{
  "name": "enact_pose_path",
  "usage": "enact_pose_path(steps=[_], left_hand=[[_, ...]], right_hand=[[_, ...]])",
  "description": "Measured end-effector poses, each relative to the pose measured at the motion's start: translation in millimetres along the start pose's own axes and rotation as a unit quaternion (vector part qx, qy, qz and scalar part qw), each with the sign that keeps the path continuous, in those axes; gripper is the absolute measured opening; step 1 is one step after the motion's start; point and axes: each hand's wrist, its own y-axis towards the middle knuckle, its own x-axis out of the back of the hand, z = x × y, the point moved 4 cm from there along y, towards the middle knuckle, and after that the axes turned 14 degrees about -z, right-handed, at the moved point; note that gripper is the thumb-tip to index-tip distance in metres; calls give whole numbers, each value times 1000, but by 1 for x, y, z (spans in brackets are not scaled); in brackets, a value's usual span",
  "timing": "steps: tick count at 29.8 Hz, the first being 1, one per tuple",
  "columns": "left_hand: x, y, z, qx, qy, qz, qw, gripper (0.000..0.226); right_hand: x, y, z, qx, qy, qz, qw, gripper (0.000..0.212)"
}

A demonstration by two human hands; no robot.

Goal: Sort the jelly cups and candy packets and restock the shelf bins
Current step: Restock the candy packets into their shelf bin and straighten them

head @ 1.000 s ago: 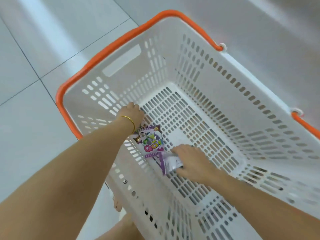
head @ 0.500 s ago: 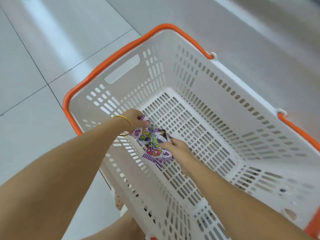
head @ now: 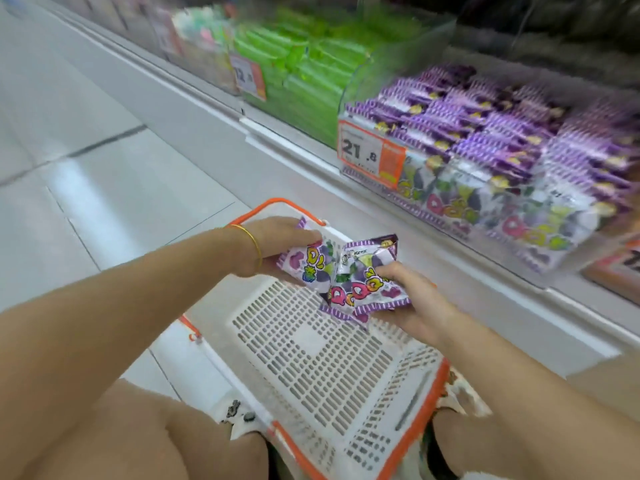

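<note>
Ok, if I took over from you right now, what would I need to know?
Left hand: grips one purple candy packet by its edge.
Right hand: grips the other purple packets, which overlap the first one.
Both are held above the white basket, in front of the shelf.
Done: the packets are out of the basket; I see none lying in it.
Left: probably drop them into the bin of matching purple packets, right of the green packets.
</note>
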Motion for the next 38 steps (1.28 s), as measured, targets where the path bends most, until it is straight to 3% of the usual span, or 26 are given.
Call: enact_pose_path(steps=[2,6,8,15,18,21,23,29,32,33,36,38], left_hand=[[-11,-24,-9,-19,2,0,1000,31],[-24,-48,-7,-20,-74,-100,992,28],[-32,-52,-9,-39,-109,-131,985,6],[-50,-55,-9,-86,-243,-177,950,8],[-58,-60,-10,-49,-321,-143,935,16],[-75,-74,-21,4,-414,-22,910,12],[-84,-83,-29,-3,-423,43,905,15],[-82,-82,-30,-59,-402,-3,914,32],[-80,-78,-28,-58,-405,-29,912,31],[-80,-76,-27,-63,-402,-33,913,31],[-82,-80,-26,-71,-387,-30,919,31],[-86,-83,-26,-69,-378,-27,923,29]], right_hand=[[13,-22,17,28,-19,-12,999,11],[45,-61,50,95,-55,-42,993,9],[60,-78,64,124,-28,-48,991,6],[81,-96,78,150,47,-86,984,8],[73,-96,81,126,106,-50,985,17],[58,-91,78,108,118,-39,986,15],[49,-88,77,117,99,-38,987,17],[46,-80,75,133,82,-54,986,13],[50,-80,77,177,39,-71,981,63],[50,-81,78,201,26,-79,976,64],[50,-84,75,215,56,-97,970,31],[46,-83,68,193,95,-86,973,33]])
